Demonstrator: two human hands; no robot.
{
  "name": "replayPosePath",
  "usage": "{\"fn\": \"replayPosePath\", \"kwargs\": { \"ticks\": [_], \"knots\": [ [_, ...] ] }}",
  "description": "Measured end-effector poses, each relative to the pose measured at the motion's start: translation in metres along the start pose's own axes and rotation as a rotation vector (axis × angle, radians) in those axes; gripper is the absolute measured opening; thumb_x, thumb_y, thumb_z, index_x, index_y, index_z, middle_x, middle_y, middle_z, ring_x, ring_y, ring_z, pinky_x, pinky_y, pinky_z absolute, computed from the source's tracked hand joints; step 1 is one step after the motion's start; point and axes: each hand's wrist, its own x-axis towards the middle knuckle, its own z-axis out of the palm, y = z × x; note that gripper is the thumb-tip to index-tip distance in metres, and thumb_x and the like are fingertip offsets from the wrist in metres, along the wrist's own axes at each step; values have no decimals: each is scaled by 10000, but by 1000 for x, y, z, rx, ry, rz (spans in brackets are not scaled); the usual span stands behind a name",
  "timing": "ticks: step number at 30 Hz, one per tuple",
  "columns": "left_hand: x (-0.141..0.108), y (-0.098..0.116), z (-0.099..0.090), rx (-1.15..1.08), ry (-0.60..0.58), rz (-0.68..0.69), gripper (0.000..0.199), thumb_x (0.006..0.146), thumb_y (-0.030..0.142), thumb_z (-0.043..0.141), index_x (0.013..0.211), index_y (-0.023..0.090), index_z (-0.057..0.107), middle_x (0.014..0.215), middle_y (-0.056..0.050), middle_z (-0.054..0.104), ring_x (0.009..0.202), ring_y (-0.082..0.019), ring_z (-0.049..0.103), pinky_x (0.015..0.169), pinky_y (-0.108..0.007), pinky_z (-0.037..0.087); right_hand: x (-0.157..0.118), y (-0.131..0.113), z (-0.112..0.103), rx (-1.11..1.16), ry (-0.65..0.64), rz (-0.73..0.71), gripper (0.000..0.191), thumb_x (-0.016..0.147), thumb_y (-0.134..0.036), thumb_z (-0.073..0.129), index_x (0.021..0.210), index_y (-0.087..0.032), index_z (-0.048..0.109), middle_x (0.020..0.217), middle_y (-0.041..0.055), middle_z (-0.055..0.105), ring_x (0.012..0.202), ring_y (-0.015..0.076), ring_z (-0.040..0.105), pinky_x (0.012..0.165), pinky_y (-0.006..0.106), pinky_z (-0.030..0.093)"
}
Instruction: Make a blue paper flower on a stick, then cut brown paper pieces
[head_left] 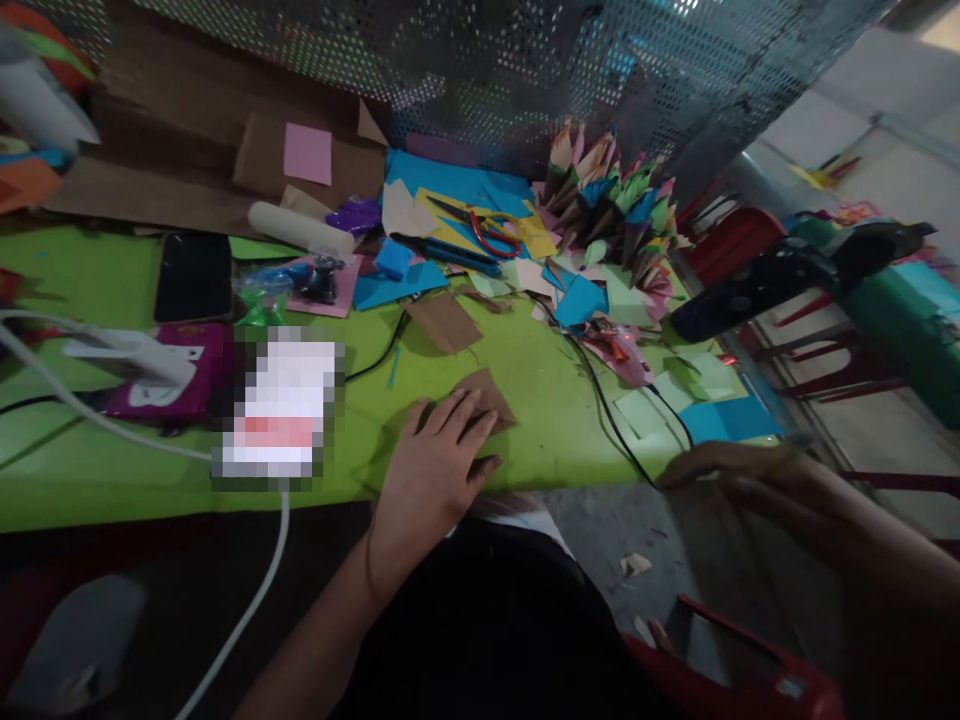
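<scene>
My left hand lies palm down at the front of the green table, its spread fingertips on a small brown paper piece. My right hand, blurred, is over the table's front right edge, close to a black cable; its fingers are extended forward and I make out nothing in them. A second brown paper piece lies beyond my left hand. A pink glue gun rests on paper scraps to the right.
A lit phone with a white cable, a purple box and a dark phone are at left. Scissors and paper cones stand or lie at the back. A red chair is below right.
</scene>
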Motion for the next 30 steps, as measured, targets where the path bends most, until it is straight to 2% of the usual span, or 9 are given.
{"fn": "replayPosePath", "kwargs": {
  "ticks": [1, 4, 6, 8, 10, 12, 15, 21, 30],
  "knots": [
    [0, 0, 0, 0, -3, -2, 454, 984, 436, 507, 1394, 252, 573, 1514, -81, 543, 1406, -285, 485, 1141, -536, 390, 11, -4, -1, 121, 62, -2, 513, 945, -626, 387, 790, -311, 761, 800, 131, 719, 739, 309, 675, 665, 459, 550],
    [-2, 0, -1, -11, -6, -5, 428, 981, 392, 530, 1384, 258, 574, 1524, -77, 532, 1409, -274, 481, 1140, -536, 383, 48, -21, 8, 357, 269, 17, 506, 894, -678, 474, 699, -287, 730, 623, 84, 623, 516, 217, 500, 472, 383, 415],
    [-3, 0, -2, -22, -9, 0, 420, 980, 376, 537, 1381, 257, 575, 1533, -73, 523, 1419, -270, 469, 1144, -539, 375, 70, -35, 24, 544, 349, 19, 456, 909, -628, 512, 792, -258, 751, 683, 74, 670, 527, 189, 508, 481, 347, 409],
    [-3, 1, -3, -22, -12, -1, 419, 979, 380, 540, 1377, 258, 579, 1533, -73, 522, 1416, -270, 471, 1144, -538, 375, 91, -48, 42, 679, 274, -53, 405, 882, -598, 592, 889, -230, 762, 760, 79, 719, 636, 202, 608, 562, 341, 470],
    [-3, 1, -4, -9, -21, -10, 431, 965, 389, 564, 1377, 265, 582, 1540, -80, 513, 1404, -282, 482, 1138, -537, 381, 109, -57, 61, 735, 246, -79, 332, 820, -541, 687, 883, -219, 741, 781, 67, 729, 702, 214, 655, 608, 339, 506],
    [-2, 1, -4, 10, -27, -21, 460, 944, 402, 597, 1384, 269, 576, 1553, -91, 494, 1393, -298, 487, 1128, -538, 389, 126, -60, 77, 745, 246, -63, 282, 821, -499, 673, 803, -219, 703, 713, 40, 696, 630, 187, 636, 572, 319, 496],
    [-1, 1, -4, 24, -18, -26, 468, 949, 442, 580, 1387, 279, 569, 1551, -94, 495, 1386, -299, 488, 1120, -530, 398, 145, -55, 95, 742, 232, -35, 203, 822, -424, 652, 830, -222, 669, 680, 5, 664, 601, 163, 630, 543, 284, 484],
    [-3, 1, -3, 25, -2, -28, 428, 952, 463, 570, 1338, 281, 597, 1521, -89, 529, 1377, -288, 493, 1125, -518, 397, 157, -37, 108, 684, 218, 21, 226, 776, -410, 719, 793, -231, 582, 688, -25, 688, 549, 131, 621, 532, 254, 521],
    [-3, 3, -3, 11, 9, -44, 415, 935, 449, 601, 1317, 288, 620, 1506, -84, 547, 1356, -300, 518, 1112, -530, 418, 158, -41, 110, 745, 228, -17, 330, 744, -470, 788, 747, -230, 562, 642, -24, 692, 508, 119, 616, 449, 217, 500]
  ]
}}
